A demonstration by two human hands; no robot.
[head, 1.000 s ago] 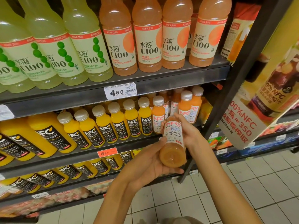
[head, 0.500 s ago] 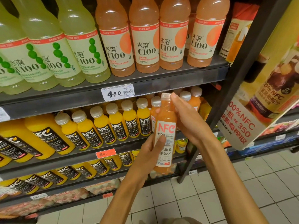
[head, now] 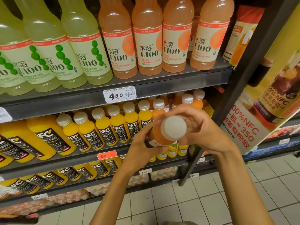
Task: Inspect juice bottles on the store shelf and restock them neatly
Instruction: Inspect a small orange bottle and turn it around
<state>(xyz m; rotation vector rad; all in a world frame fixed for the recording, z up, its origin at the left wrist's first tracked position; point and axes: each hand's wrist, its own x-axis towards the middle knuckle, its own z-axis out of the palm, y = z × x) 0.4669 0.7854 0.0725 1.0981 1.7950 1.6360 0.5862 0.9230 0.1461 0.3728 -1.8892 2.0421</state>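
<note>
Juice bottles fill the store shelf (head: 162,88) in tidy rows: pale green C100 bottles (head: 48,51) at upper left, peach C100 bottles (head: 162,38) beside them, and below, yellow NFC bottles (head: 103,127) standing with labels forward. Judging by that order, most of the display looks neat already; what is left seems to be one bottle that is off the shelf and in hand, with a likely slot among the orange-capped row at the right end of the middle tier.

That orange NFC bottle (head: 164,135) is held in front of the middle tier, tipped so its white cap (head: 173,127) faces the camera and its label is mostly hidden. The left hand (head: 142,146) wraps its fingers around the lower body from the left. The right hand (head: 198,127) curls over the bottle's shoulder, fingers arching above the cap and thumb just below it. This reads as the inspection step, probably a check of the cap; restocking has not yet begun.

Farther right, a promotional NFC poster (head: 263,114) hangs on the shelf's upright.
</note>
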